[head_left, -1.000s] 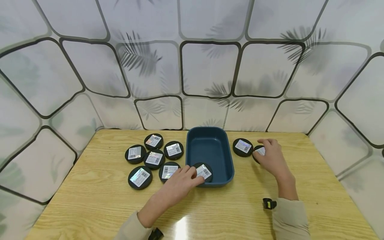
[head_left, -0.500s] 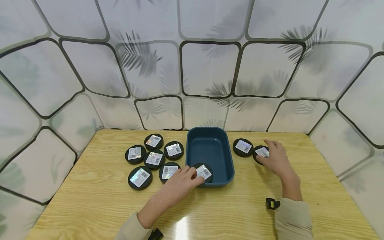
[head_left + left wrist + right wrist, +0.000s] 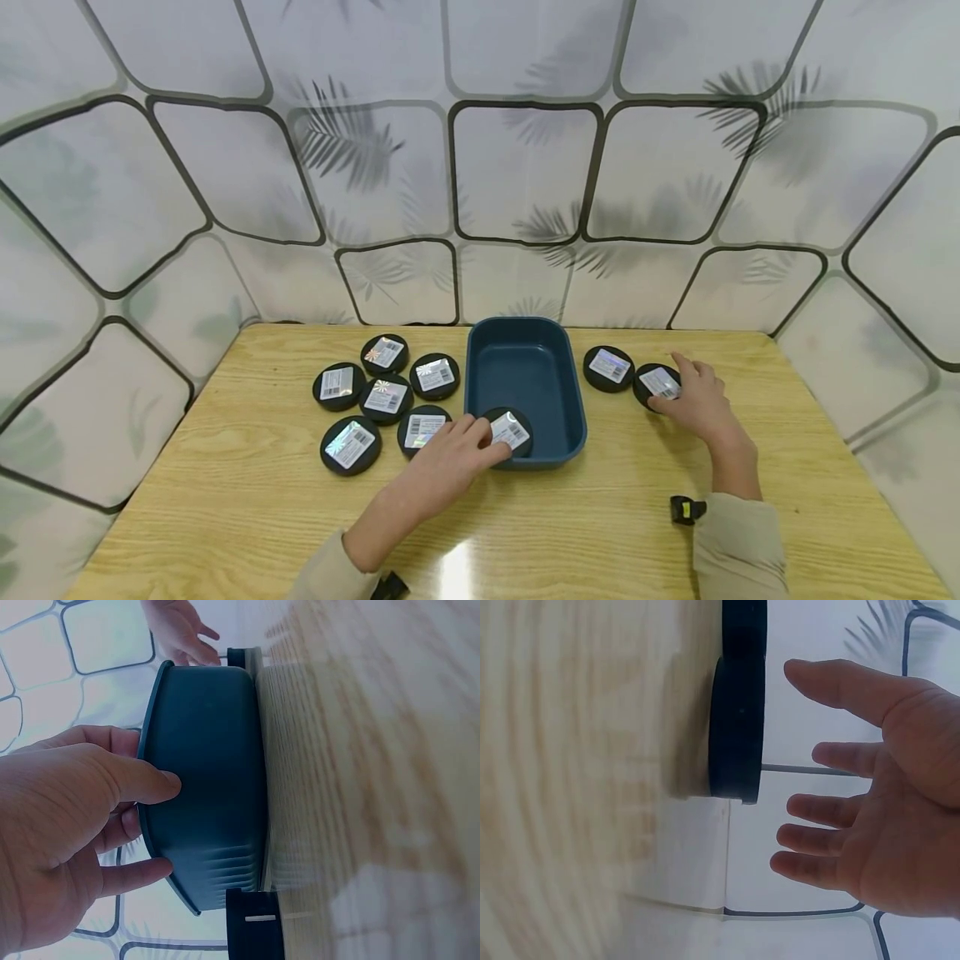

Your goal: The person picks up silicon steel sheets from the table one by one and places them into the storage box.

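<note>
My left hand [image 3: 457, 454] grips the rim of a dark blue rectangular plastic bin [image 3: 573, 408] at its near left corner. In the left wrist view, the thumb lies on the bin's outer wall and other fingers go behind the rim. Inside the bin, beside these fingertips, is a flat round black disc [image 3: 512, 432] with a white barcode label. My right hand [image 3: 701, 400] hovers beside another labelled black disc [image 3: 657, 385] on the table. The right wrist view shows its fingers spread, apart from the black disc [image 3: 739, 731], holding nothing.
Several similar black discs [image 3: 386, 397] lie left of the bin, one partly behind my left hand. Another disc [image 3: 608, 368] sits between bin and right hand. The wooden table [image 3: 562, 533] ends at a patterned curtain [image 3: 510, 283] behind.
My right hand has drawn back slightly to the right, off the disc it was over, which shows more fully and stays on the table. The left hand has not visibly moved.
</note>
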The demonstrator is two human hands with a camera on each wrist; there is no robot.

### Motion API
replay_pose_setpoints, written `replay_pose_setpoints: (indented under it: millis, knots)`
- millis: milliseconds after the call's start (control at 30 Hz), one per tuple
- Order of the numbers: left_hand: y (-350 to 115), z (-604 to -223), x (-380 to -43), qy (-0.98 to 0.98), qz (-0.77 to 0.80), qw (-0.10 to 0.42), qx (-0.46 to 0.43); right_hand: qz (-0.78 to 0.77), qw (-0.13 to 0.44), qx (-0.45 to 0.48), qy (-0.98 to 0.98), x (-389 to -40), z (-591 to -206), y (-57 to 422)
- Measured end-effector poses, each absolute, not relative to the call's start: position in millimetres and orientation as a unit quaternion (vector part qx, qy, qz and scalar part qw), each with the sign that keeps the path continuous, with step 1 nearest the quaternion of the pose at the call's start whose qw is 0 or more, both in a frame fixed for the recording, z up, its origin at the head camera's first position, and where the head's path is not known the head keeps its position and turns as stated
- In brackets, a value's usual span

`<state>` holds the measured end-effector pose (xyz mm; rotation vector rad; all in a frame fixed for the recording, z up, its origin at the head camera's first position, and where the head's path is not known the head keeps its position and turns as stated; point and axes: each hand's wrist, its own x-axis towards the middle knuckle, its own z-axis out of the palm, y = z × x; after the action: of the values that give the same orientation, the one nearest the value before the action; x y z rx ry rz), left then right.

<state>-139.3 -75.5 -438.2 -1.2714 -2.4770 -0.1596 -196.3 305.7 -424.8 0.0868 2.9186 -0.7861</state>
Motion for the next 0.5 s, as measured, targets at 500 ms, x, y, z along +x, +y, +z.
replay_pose_setpoints:
  millis: [500]
  knots:
    - [-75.7, -438.4, -139.1, -0.875, -0.055, 0.175, -0.448, -0.294, 0.077, 0.026, 0.952, -200.1, -433.6, 312.8]
